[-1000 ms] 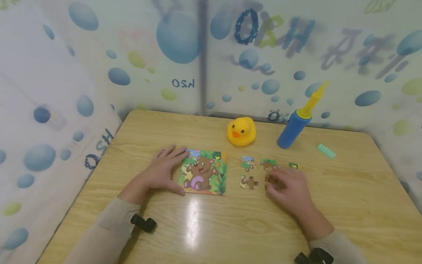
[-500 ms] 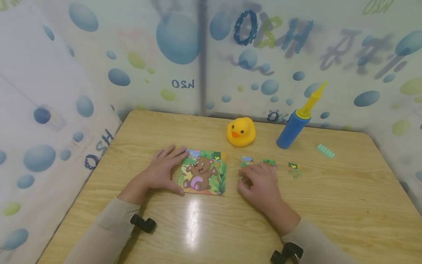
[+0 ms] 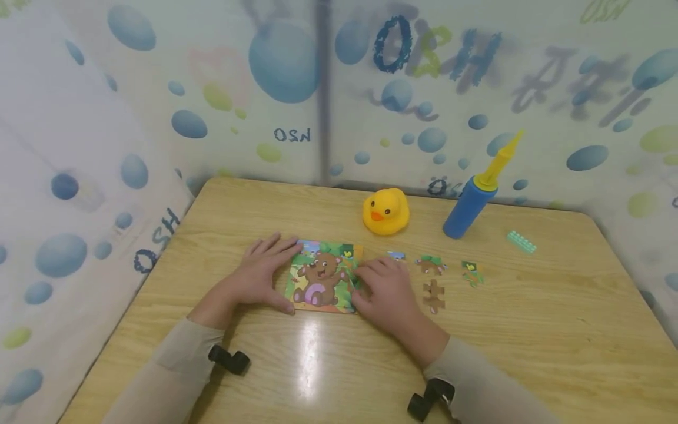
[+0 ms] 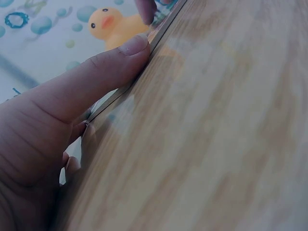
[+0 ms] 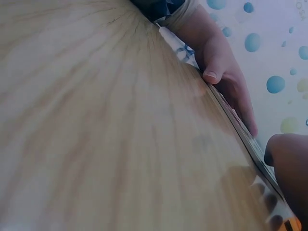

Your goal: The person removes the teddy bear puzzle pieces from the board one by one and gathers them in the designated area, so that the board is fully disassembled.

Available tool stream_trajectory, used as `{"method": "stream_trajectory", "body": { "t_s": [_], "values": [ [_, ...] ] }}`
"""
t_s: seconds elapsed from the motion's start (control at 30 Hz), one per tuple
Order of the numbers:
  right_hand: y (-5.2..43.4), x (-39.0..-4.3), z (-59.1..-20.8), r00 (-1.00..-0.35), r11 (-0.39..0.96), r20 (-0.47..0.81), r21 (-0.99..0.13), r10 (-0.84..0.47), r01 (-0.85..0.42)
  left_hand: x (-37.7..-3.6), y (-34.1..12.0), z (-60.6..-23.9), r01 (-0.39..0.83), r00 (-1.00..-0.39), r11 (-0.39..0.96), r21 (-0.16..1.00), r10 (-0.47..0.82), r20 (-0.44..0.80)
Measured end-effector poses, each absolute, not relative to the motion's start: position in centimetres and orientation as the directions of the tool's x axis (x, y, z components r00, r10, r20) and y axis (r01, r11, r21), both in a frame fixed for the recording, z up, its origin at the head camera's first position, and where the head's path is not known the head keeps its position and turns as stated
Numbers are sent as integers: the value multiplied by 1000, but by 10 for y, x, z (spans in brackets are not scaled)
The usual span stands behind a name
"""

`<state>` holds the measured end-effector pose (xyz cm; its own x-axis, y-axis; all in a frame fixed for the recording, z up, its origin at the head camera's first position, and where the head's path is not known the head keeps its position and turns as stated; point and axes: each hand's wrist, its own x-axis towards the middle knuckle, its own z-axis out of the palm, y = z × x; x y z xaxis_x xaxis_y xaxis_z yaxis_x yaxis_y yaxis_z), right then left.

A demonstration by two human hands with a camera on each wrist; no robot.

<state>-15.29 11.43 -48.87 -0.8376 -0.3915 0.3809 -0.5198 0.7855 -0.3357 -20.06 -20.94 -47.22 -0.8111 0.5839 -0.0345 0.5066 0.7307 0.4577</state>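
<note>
A square jigsaw puzzle (image 3: 319, 277) with a brown bear picture lies on the wooden table. At its left side my left hand (image 3: 259, 274) rests spread, with the thumb (image 4: 115, 62) pressing the near edge and the fingers reaching toward the far corner. My right hand (image 3: 389, 294) is at the puzzle's right edge, where thumb and forefinger pinch a puzzle piece that shows a pale edge; the rest of that piece is hidden. To the right lie loose pieces: a bear's head piece (image 3: 431, 265), a brown piece (image 3: 434, 296), a green piece (image 3: 472, 274) and a blue-topped piece (image 3: 396, 255), partly covered by my hand.
A yellow rubber duck (image 3: 386, 212) stands behind the puzzle. Farther right are a blue hand pump (image 3: 468, 207) with a yellow nozzle and a mint-green toy brick (image 3: 521, 242). A patterned wall (image 3: 286, 147) borders the far side of the table (image 3: 254, 365).
My right hand has moved left from the loose pieces to the puzzle's right edge, uncovering the brown and green pieces. My left hand stays in place.
</note>
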Motion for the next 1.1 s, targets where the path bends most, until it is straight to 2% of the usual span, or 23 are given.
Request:
{"method": "stream_trajectory", "body": {
  "t_s": [0.53, 0.87, 1.1],
  "values": [
    [101, -152, -489, -848, 794, 324, -321, -420, -516, -200, -211, -472, 495, -815, 728, 474, 578, -38],
    [98, -147, -484, -892, 793, 203, -409, -404, -452, -200, -210, -472, 503, -812, 726, 470, 583, -30],
    [97, -148, -484, -903, 791, 171, -438, -394, -427, -201, -210, -474, 504, -813, 729, 463, 582, -32]
  ]
}}
